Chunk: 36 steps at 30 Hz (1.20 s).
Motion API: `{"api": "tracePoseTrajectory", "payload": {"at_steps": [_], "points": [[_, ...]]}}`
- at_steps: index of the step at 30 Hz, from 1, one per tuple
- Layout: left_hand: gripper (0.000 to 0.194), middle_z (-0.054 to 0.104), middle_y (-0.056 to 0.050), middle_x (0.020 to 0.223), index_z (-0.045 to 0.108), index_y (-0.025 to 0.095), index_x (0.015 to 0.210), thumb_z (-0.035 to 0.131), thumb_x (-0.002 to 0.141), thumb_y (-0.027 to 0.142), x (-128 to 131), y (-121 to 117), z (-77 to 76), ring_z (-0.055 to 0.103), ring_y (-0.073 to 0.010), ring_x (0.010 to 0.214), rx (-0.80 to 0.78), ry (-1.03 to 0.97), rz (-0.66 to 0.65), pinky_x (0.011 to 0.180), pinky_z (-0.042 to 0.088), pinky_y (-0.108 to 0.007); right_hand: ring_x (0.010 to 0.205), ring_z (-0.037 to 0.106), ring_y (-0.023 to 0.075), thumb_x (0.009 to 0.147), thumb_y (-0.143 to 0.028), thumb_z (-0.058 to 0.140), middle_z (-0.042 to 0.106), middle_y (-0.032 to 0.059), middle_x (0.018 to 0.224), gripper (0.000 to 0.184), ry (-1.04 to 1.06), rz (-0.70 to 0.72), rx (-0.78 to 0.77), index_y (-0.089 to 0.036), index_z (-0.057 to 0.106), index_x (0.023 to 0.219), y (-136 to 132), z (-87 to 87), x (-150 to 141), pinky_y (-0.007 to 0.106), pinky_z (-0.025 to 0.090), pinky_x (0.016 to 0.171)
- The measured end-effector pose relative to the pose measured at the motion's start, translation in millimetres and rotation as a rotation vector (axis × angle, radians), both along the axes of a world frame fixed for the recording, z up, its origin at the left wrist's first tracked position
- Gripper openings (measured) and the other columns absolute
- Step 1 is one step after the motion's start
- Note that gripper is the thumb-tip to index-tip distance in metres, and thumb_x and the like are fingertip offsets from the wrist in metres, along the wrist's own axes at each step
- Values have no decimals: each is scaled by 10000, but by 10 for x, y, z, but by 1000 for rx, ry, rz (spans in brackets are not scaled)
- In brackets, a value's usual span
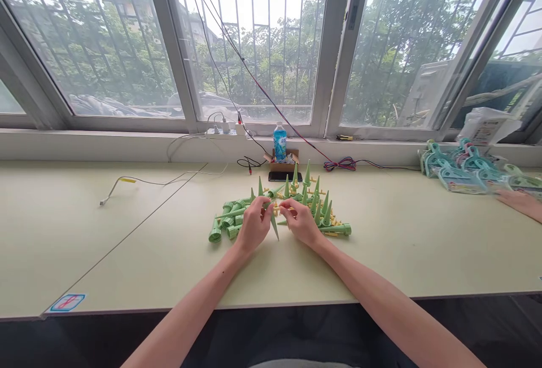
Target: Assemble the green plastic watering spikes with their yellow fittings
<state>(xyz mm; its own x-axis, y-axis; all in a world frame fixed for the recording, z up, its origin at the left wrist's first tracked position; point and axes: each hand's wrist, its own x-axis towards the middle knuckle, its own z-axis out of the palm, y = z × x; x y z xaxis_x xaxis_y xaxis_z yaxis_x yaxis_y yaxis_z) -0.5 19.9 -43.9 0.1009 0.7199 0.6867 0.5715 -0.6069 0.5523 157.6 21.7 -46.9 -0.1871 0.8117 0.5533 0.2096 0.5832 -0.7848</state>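
My left hand (257, 222) is closed around a green plastic spike (275, 227), whose pointed end slants down toward me. Close beside it, the fingers of my right hand (300, 220) pinch a small yellow plastic piece (276, 208) against the spike's upper end. Whether the two parts are joined is hidden by my fingers. Several green spikes (326, 215) stand upright behind and to the right of my hands, among loose yellow pieces (336, 221). On the left lie several green capped tubes (215, 235), and another green spike (348, 229) lies flat at the right.
Behind the pile, a bottle of blue liquid (280, 142) stands by a small cardboard box (290, 156), with a dark phone (279, 176) in front. Cables (345, 163) run along the wall. At right, another person's hand (519, 203) rests near teal plastic clips (463, 170).
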Motion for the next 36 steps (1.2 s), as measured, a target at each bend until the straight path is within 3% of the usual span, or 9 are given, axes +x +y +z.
{"api": "tracePoseTrajectory", "payload": {"at_steps": [11, 36], "points": [[266, 548, 1, 848, 461, 202, 998, 626, 814, 300, 27, -79, 35, 510, -76, 533, -38, 28, -55, 517, 466, -230, 526, 488, 107, 905, -398, 484, 572, 0, 688, 246, 18, 21, -63, -180, 562, 821, -8, -1, 25, 225, 387, 445], [273, 541, 5, 868, 457, 208, 1018, 625, 802, 214, 35, -83, 21, 517, -65, 528, 16, 58, -55, 525, 468, -225, 457, 410, 99, 919, -497, 436, 475, -26, 523, 420, -37, -57, -83, -180, 491, 650, 56, -39, 30, 237, 340, 460]]}}
